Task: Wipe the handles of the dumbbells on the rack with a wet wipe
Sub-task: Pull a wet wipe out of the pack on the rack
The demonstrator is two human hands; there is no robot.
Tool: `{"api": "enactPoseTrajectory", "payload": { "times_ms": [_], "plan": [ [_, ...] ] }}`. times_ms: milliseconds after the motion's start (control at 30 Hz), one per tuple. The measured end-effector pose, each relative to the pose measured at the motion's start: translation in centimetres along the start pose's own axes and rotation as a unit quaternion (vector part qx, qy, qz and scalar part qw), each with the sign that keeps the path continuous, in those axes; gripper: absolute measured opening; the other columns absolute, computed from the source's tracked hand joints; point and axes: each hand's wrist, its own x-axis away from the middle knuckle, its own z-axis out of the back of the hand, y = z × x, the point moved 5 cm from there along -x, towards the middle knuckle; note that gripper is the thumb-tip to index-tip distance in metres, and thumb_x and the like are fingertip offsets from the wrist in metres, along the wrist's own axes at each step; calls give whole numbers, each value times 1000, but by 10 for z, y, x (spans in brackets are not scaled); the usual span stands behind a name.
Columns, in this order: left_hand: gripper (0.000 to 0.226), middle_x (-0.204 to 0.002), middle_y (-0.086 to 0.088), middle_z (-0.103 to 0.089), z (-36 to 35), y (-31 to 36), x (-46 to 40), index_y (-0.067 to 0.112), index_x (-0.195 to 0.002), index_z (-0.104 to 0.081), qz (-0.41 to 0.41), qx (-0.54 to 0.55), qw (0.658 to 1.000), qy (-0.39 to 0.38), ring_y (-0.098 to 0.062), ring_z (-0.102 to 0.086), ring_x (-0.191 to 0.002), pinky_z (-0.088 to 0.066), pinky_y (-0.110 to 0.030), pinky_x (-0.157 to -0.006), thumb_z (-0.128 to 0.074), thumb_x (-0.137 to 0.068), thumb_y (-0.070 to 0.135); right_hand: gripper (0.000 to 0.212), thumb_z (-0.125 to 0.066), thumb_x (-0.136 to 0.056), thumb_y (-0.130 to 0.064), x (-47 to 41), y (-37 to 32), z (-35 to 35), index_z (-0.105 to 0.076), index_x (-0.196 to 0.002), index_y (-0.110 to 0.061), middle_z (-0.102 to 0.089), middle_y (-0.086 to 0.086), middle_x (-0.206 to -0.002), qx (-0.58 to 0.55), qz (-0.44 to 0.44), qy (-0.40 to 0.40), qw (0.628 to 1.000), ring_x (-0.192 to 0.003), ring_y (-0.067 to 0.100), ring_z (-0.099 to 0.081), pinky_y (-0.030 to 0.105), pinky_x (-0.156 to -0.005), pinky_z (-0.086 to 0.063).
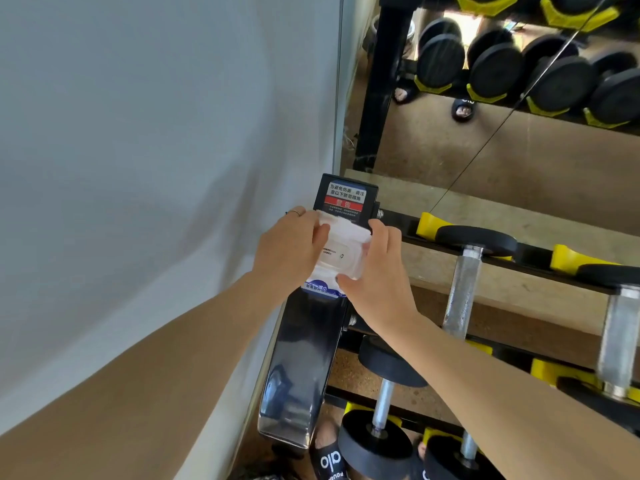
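A white pack of wet wipes with a blue label lies on top of the black rack post. My left hand grips its left side, and a white wipe sticks up by the fingers. My right hand holds the pack's right side, thumb at the near corner. To the right, dumbbells lie on the rack with knurled metal handles and black round heads. A second handle shows at the far right.
A white wall fills the left. A mirror behind the rack reflects dumbbells and sandalled feet. Yellow cradles hold the weights. Lower tiers carry more dumbbells. A black sandal stands on the floor below.
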Motion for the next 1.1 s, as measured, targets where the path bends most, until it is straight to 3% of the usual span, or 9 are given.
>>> {"api": "enactPoseTrajectory", "payload": {
  "times_ms": [133,300,467,667,833,967,1100],
  "plan": [
    [32,-125,2,-60,-10,14,7,20,-120,-55,-93,5,995,-31,-21,-61,-107,-52,-32,-82,-56,-99,45,67,-82,-77,-29,8,4,1,-38,-127,-18,-38,-1,-124,30,13,13,999,-104,12,-54,9,-67,-46],
    [64,-131,-2,-56,-13,18,6,17,-128,-47,-56,-56,996,-36,-23,-57,-116,-52,-33,-86,-66,-86,62,51,-74,-86,-32,8,3,-2,-46,-127,-22,-43,0,-127,84,59,-25,994,-105,14,-56,11,-76,-44],
    [46,-135,2,-57,-13,19,6,19,-122,-56,-75,-97,992,-20,-19,-60,-114,-54,-31,-85,-56,-96,57,43,-68,-90,-27,4,7,-3,-50,-129,-28,-40,-2,-124,103,86,-80,988,-104,11,-51,12,-84,-43],
    [55,-137,3,-60,-13,29,5,20,-138,-49,-89,-151,985,-8,-20,-66,-114,-56,-30,-87,-48,-99,59,46,-72,-86,-18,-2,8,-3,-52,-124,-33,-39,-6,-118,62,69,-100,991,-95,6,-44,3,-67,-33],
    [47,-138,1,-61,-15,34,7,21,-133,-57,-67,-135,988,-28,-21,-66,-114,-54,-33,-93,-50,-101,55,49,-69,-77,2,-5,10,-2,-54,-108,-33,-38,-6,-116,-45,9,-122,991,-100,9,-44,9,-67,-41],
    [42,-138,0,-62,-16,35,5,20,-135,-57,-36,-108,993,-38,-22,-66,-115,-55,-35,-95,-52,-103,47,50,-65,-77,8,-7,8,-1,-59,-108,-31,-38,-3,-115,-96,-10,-137,986,-101,10,-41,8,-66,-39],
    [45,-145,-7,-56,-25,34,-1,14,-146,-48,25,-90,990,-104,-26,-58,-129,-41,-37,-112,-48,-107,36,52,-65,-76,7,-10,9,-2,-54,-109,-31,-37,-5,-113,-99,-16,-125,987,-101,10,-43,11,-72,-41]
  ]
}}
